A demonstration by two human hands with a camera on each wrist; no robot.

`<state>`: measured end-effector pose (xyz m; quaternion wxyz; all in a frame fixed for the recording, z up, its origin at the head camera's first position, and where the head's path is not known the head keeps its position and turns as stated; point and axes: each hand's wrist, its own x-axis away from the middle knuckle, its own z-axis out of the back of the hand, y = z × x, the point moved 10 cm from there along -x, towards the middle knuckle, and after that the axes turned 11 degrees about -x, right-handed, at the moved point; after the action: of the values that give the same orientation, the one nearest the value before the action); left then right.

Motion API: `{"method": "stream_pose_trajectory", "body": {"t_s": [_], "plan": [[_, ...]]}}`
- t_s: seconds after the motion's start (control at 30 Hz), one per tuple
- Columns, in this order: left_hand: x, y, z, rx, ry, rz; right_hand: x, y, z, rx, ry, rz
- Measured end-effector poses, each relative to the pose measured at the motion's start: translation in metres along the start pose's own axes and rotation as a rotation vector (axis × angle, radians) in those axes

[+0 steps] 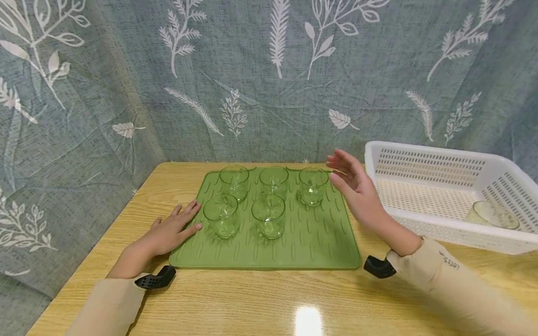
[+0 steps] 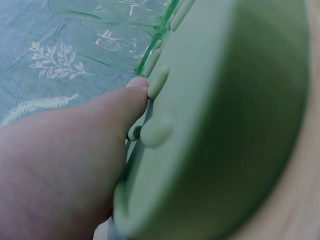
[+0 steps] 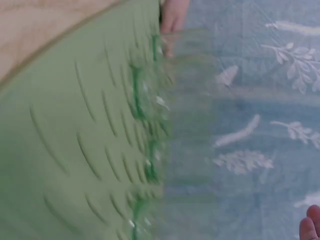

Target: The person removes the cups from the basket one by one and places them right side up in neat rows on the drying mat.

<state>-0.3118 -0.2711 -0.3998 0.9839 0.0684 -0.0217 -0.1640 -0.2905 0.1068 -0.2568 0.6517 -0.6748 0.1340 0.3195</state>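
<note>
Several clear drinking glasses stand upright on a green ridged mat (image 1: pixel 311 247) in the head view. Three form the back row: a left glass (image 1: pixel 234 186), a middle glass (image 1: pixel 274 184) and a right glass (image 1: pixel 312 189). In front of them are a left glass (image 1: pixel 222 219) and a second glass (image 1: pixel 270 219). My left hand (image 1: pixel 170 233) rests at the mat's left edge, fingers spread; its thumb (image 2: pixel 132 100) touches the mat in the left wrist view. My right hand (image 1: pixel 357 191) is raised beside the back right glass, fingers loosely bent, holding nothing.
A white perforated basket (image 1: pixel 420 219) stands on the right, with another glass (image 1: pixel 493 217) lying in its near right part. Everything is on a wooden table (image 1: pixel 235 298). A patterned blue-grey curtain (image 1: pixel 260 116) hangs directly behind.
</note>
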Motion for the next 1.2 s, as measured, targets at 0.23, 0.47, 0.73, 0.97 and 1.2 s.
{"method": "stream_pose_trajectory", "body": {"t_s": [0.23, 0.47, 0.73, 0.97, 1.2], "plan": [[-0.001, 0.0, 0.0, 0.0, -0.001, 0.001, 0.008, -0.029, 0.024, 0.093, -0.034, 0.076], [-0.001, 0.001, 0.0, -0.004, -0.005, 0.002, 0.024, -0.049, 0.044, 0.323, -0.124, 0.207], [0.001, 0.002, 0.001, 0.005, 0.005, -0.004, 0.037, -0.054, 0.073, 0.594, -0.186, 0.321], [0.001, 0.0, 0.0, 0.005, -0.001, 0.004, 0.05, -0.051, 0.107, 0.812, -0.179, 0.326], [0.001, 0.002, 0.001, 0.012, -0.003, 0.001, 0.063, -0.053, 0.143, 0.989, -0.139, 0.268]]}}
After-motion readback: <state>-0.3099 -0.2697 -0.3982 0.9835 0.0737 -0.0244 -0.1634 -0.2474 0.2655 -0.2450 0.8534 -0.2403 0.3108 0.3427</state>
